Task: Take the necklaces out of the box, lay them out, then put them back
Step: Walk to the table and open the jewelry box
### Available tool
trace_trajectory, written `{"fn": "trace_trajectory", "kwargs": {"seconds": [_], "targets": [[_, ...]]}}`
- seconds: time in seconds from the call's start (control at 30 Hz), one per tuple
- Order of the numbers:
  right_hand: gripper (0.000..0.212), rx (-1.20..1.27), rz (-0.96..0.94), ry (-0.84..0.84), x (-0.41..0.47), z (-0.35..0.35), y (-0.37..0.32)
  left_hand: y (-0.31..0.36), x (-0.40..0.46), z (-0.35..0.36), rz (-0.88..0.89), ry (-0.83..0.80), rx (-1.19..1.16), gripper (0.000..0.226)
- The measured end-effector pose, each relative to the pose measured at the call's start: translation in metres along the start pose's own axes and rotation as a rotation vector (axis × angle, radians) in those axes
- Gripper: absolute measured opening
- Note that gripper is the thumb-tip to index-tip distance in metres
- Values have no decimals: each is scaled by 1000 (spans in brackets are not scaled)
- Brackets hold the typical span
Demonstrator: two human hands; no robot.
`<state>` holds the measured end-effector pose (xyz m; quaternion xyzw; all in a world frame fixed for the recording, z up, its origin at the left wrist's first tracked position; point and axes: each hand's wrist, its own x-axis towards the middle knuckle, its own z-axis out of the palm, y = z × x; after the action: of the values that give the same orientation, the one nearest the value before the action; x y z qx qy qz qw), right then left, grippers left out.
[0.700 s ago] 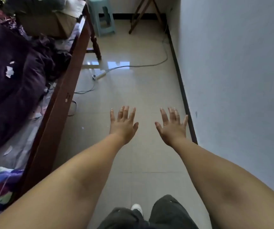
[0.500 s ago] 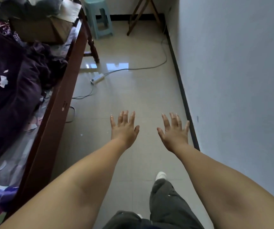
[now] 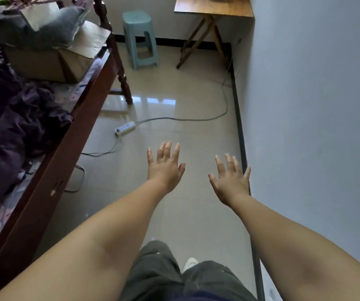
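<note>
Both arms were stretched straight out over the tiled floor (image 3: 196, 88), palms down. The left hand (image 3: 165, 168) had its fingers spread and nothing in its grip; the right hand (image 3: 231, 181) was the same, fingers fanned, grip released and empty, its little finger close to the pale wall (image 3: 315, 105) on that side. The two hands hung apart from each other, touching nothing.

No necklaces and no necklace box showed anywhere from where the camera looked, so I could not tell where they were.

Below the arms were dark grey trousers (image 3: 163, 272), and one white shoe (image 3: 190, 262) peeked out between the legs. On the left ran the dark wooden frame of a bed (image 3: 66, 153), heaped with purple bedding (image 3: 11, 131). Further up the bed sat an open cardboard box (image 3: 51, 64) with a grey cloth (image 3: 33, 31) draped over it.

On the floor, a white power strip (image 3: 125, 127) lay near the bed's turned leg, its grey cable (image 3: 196, 119) curving away toward the wall. At the far end stood a pale green plastic stool (image 3: 140, 38), and just beside it a folding wooden table (image 3: 213, 7) against the corner; something sat on the tabletop, cut off by the frame's edge.
</note>
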<state>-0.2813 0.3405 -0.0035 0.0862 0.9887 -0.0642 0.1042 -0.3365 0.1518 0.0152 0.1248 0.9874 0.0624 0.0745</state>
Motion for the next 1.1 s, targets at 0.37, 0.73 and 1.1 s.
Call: {"fn": "trace_trajectory", "kwargs": {"seconds": [0.37,0.73,1.1], "targets": [[60,41,-19,8,288,-52,-43,-69,274,-38,-64,-8,1,61],[59,72,108,-14,531,-107,-23,-66,547,-71,72,-89,66,60],[59,47,86,-8,837,-200,64,4,857,-117,50,-56,-5,58]]}}
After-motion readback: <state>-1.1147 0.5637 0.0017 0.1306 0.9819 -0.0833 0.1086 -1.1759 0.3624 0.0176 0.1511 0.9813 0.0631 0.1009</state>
